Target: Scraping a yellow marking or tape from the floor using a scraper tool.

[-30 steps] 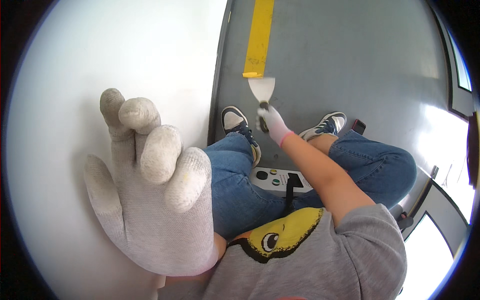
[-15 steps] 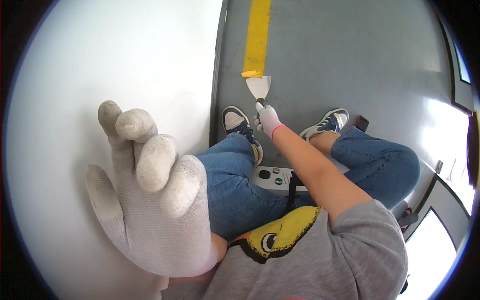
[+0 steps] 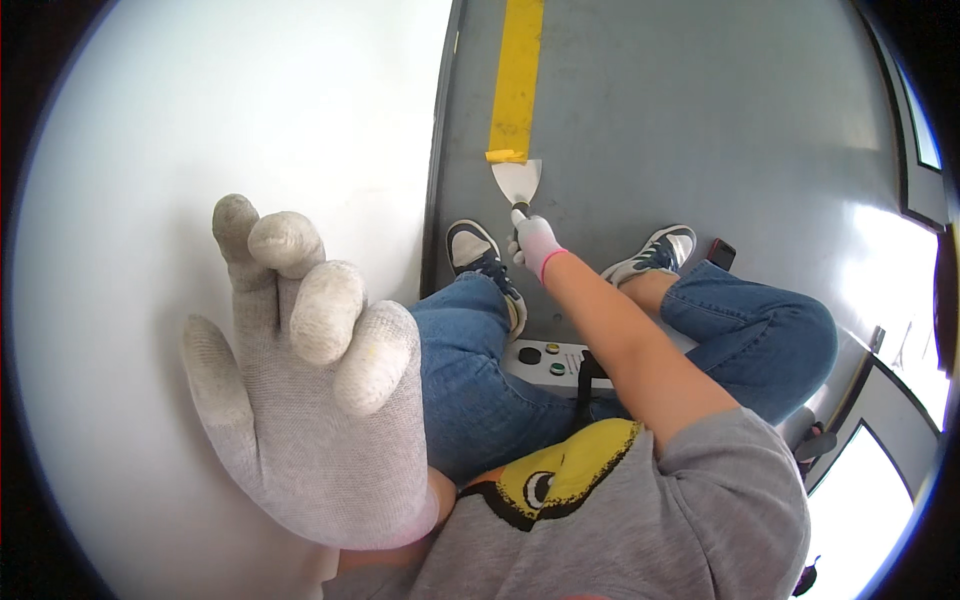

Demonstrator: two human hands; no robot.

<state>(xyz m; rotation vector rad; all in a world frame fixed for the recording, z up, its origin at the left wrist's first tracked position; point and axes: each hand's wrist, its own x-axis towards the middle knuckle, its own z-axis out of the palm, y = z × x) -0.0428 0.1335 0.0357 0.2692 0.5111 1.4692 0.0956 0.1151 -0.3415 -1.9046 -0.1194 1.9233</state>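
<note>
My right hand [image 3: 536, 240], in a white knit glove with a pink cuff, is closed round the dark handle of a putty knife [image 3: 517, 182]. The knife's wide metal blade lies low at the near end of a yellow floor tape strip [image 3: 515, 90]. A loosened, folded bit of yellow tape [image 3: 506, 156] sits at the blade's edge. Close to the camera, my left hand [image 3: 320, 430], gloved likewise with greyed fingertips, is raised beside the white wall. Its fingers are apart and partly bent, holding nothing.
The white wall [image 3: 250, 100] runs along the left, with dark edging at its foot. Grey floor [image 3: 700, 120] spreads ahead. My shoes stand either side of the knife; a phone [image 3: 721, 253] lies by the right one. A white panel with round buttons [image 3: 545, 362] is between my legs.
The view has shifted slightly, so the floor and tape sit a little lower. My right hand still holds the putty knife at the tape's end; my left hand remains raised.
</note>
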